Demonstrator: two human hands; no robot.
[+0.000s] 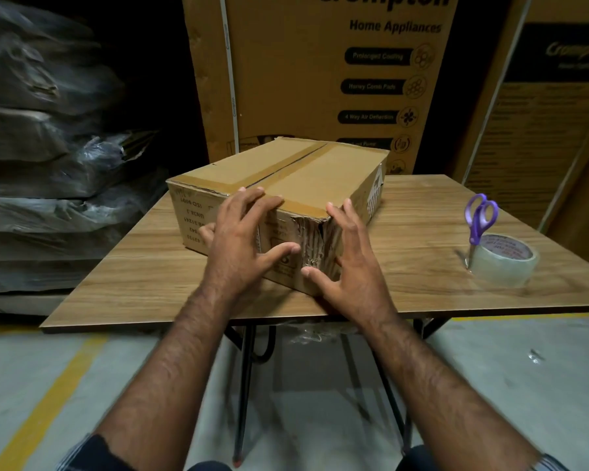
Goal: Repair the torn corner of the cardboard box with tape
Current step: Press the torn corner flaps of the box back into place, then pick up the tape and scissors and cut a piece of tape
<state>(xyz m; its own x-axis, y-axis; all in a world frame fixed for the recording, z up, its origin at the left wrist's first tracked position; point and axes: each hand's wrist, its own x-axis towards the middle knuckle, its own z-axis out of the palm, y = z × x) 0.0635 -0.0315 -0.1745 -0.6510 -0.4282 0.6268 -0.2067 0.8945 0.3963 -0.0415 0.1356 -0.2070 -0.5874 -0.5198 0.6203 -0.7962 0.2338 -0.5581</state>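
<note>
Cardboard box [276,185] sits near the bench's [150,283] front edge; left hand [242,239] and right hand [351,263], fingers spread, flank its torn corner [315,243], apparently steadying it.

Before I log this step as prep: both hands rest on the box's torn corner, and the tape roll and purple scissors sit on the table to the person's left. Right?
Not quite. The head view shows the tape roll and purple scissors on the table to the person's right. The left hand and right hand do rest at the box's torn corner.
</note>
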